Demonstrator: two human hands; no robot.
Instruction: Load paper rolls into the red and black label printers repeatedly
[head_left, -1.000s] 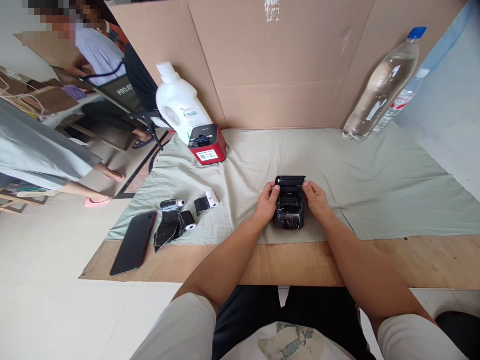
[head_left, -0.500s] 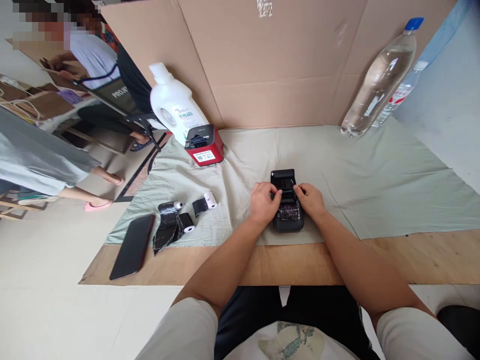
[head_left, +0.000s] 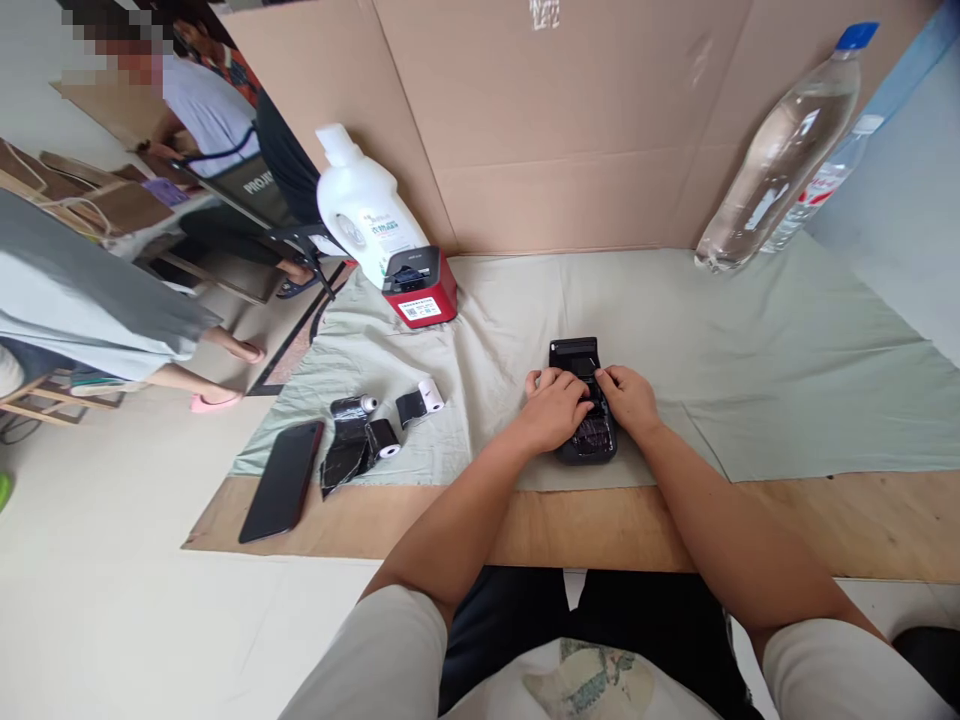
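Evidently the step in hand is work inside the small black printer (head_left: 583, 400), which sits on the green cloth (head_left: 750, 360) near the table's front edge, its lid tipped back. Both the left hand (head_left: 553, 408) and the right hand (head_left: 628, 397) curl over its open bay, fingers pressing down there; whether they pinch anything cannot be told. Glossy black wrap shows at its front. Next calls for a steady, even press.
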